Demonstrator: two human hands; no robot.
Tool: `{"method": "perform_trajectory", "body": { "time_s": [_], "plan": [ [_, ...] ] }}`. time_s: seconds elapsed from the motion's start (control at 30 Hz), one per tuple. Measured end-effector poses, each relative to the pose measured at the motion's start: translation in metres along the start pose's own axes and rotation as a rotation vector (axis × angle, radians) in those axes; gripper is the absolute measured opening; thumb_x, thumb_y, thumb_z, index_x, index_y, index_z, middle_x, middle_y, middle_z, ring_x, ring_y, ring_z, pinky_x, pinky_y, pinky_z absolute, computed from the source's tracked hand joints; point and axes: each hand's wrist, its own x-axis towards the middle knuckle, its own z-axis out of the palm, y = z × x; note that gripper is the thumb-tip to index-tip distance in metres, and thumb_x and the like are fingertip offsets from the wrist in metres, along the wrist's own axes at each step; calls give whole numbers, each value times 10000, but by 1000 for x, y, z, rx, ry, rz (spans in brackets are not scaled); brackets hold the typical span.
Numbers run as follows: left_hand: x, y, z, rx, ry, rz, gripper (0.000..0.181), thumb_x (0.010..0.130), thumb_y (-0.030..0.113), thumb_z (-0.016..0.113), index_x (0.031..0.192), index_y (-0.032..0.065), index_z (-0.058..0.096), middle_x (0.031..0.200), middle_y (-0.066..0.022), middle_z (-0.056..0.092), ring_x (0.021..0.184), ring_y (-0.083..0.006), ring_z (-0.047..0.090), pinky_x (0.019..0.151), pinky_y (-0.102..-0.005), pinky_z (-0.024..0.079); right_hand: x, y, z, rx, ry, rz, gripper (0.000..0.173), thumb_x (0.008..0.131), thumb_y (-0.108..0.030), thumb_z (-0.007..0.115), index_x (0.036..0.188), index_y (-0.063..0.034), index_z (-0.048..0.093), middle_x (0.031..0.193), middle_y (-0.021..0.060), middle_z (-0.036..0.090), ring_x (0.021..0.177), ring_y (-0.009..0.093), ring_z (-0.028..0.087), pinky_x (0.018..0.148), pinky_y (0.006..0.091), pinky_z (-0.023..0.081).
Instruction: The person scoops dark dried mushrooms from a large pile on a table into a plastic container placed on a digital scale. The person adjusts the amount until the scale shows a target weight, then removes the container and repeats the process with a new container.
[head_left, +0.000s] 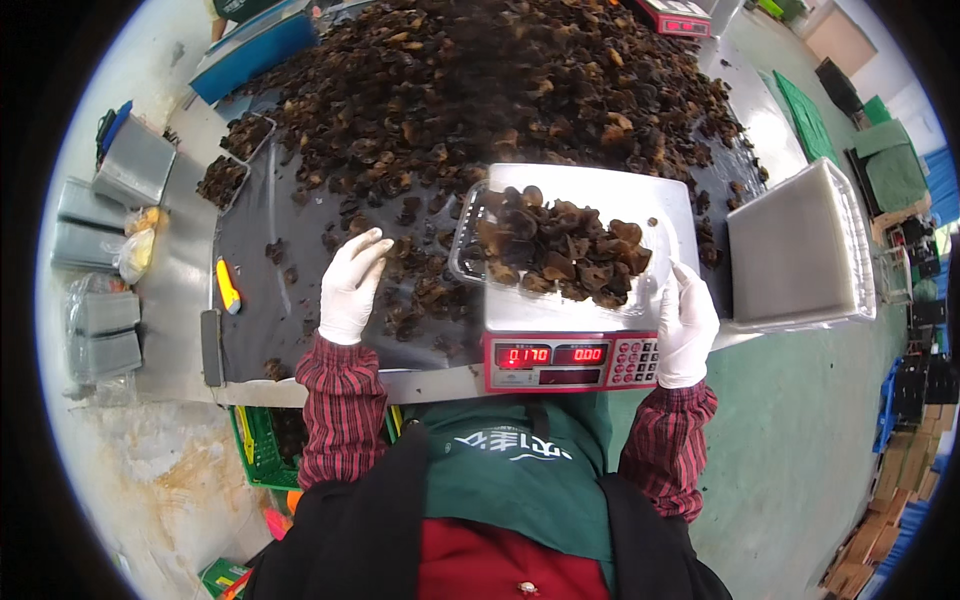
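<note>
A clear plastic tray (470, 240) heaped with dark wood ear mushrooms (559, 244) rests on the metal plate of a red digital scale (574, 360), its left end past the plate's edge. The scale's lit display reads 0.170. My right hand (688, 322), in a white glove, is at the tray's right end with thumb and fingertips near its rim; whether it grips the rim cannot be told. My left hand (352, 285), also gloved in white, hovers over the dark sheet left of the scale, fingers slightly bent and holding nothing. Loose mushrooms lie just beyond it.
A large mushroom pile (480, 97) covers the far table. Stacked clear trays (795, 247) stand at the right. Two filled trays (223, 182), a yellow utility knife (227, 286) and bundled trays (105, 334) are at the left. A green crate (259, 450) sits below the table edge.
</note>
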Motion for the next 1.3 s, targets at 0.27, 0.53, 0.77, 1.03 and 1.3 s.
{"method": "perform_trajectory", "body": {
  "time_s": [0.27,0.53,0.77,1.03,1.3],
  "plan": [
    [-24,-12,-11,6,-71,-100,214,815,-19,615,1013,31,680,1035,-103,662,992,-228,633,879,-293,487,15,-26,23,-170,-167,-117,351,893,-10,535,1222,-110,602,950,156,647,850,306,649,751,338,508],
    [85,46,36,-104,-97,370,204,840,46,615,1033,32,675,1078,-116,657,1016,-258,621,898,-326,486,-8,-35,-12,42,-179,207,188,946,-118,536,887,22,645,788,132,656,653,215,602,646,300,478],
    [172,57,123,-60,-739,339,292,875,291,593,1002,47,690,968,-148,662,922,-306,624,838,-373,484,-50,-49,5,903,-450,838,418,982,-319,481,848,39,650,435,-2,443,345,74,376,365,220,279],
    [113,56,67,-270,-843,-63,211,834,217,639,954,45,665,939,-126,677,893,-210,624,842,-326,471,-36,-63,27,1110,-456,856,385,978,-251,487,739,36,581,431,38,445,342,120,383,411,257,372],
    [-18,-9,-5,-1016,-206,-690,92,825,110,627,842,24,601,987,-93,675,835,-117,601,738,-269,493,-20,-100,77,1035,-743,605,299,945,-208,522,766,20,599,467,56,483,379,138,418,533,282,438]
  ]
}}
